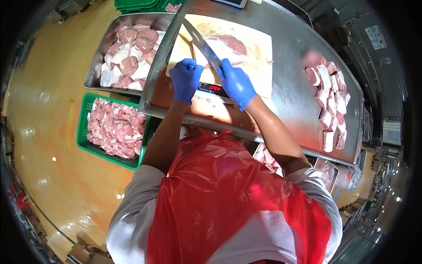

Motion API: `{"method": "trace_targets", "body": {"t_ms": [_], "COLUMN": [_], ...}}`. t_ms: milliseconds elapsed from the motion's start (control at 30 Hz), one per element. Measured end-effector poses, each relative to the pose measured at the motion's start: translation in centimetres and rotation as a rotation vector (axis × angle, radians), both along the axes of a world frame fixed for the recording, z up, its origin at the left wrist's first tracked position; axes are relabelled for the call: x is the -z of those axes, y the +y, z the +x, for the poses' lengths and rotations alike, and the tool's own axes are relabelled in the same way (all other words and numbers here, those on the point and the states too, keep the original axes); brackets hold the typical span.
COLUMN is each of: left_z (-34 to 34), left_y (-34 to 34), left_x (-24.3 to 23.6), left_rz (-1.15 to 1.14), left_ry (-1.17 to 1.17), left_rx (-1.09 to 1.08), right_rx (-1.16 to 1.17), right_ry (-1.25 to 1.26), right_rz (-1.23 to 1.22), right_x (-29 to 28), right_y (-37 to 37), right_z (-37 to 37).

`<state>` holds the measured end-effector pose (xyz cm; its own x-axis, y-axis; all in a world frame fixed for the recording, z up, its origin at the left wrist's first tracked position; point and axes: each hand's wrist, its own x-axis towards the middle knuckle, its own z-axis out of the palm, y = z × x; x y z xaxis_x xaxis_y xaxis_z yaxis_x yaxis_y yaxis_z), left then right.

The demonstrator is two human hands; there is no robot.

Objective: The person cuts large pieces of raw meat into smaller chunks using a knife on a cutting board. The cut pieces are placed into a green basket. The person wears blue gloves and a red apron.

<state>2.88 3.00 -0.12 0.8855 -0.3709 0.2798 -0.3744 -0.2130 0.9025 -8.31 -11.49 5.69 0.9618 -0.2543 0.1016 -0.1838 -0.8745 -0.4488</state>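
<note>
My right hand (pixel 237 83), in a blue glove, is wrapped round the handle of a long knife (pixel 201 44). The blade slants up and to the left, over the near-left part of a large piece of raw meat (pixel 226 49). That meat lies on a white cutting board (pixel 259 42). Just left of the knife, my left hand (pixel 185 79), gloved in blue too, is closed in a fist at the board's near-left corner. Whatever it grips, if anything, is hidden. Between both hands, at the board's near edge, a digital scale display (pixel 211 88) glows red.
Cut meat blocks (pixel 329 103) stand in rows on the right of the metal table (pixel 290 88). Left of the table are a steel tray (pixel 94 70) of round meat pieces and a green crate (pixel 83 132) of trimmings. Another green crate (pixel 136 5) sits at the far left.
</note>
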Motion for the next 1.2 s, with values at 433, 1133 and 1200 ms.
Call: {"method": "trace_targets", "body": {"t_ms": [433, 1133, 1200], "left_z": [-1.3, -1.2, -1.0], "left_y": [1.1, 1.2, 2.7], "left_x": [2.0, 3.6, 3.1], "left_rz": [-0.148, 0.105, 0.127], "left_ry": [-0.065, -0.384, -0.438], "left_rx": [-0.08, -0.068, -0.097], "right_rx": [-0.14, -0.109, -0.123], "right_ry": [0.489, 0.364, 0.373], "right_rz": [-0.274, -0.24, -0.26], "right_x": [-1.3, -1.7, -2.5], "right_y": [-3.5, 1.0, -0.8], "right_z": [-9.3, -1.5, -6.1]}}
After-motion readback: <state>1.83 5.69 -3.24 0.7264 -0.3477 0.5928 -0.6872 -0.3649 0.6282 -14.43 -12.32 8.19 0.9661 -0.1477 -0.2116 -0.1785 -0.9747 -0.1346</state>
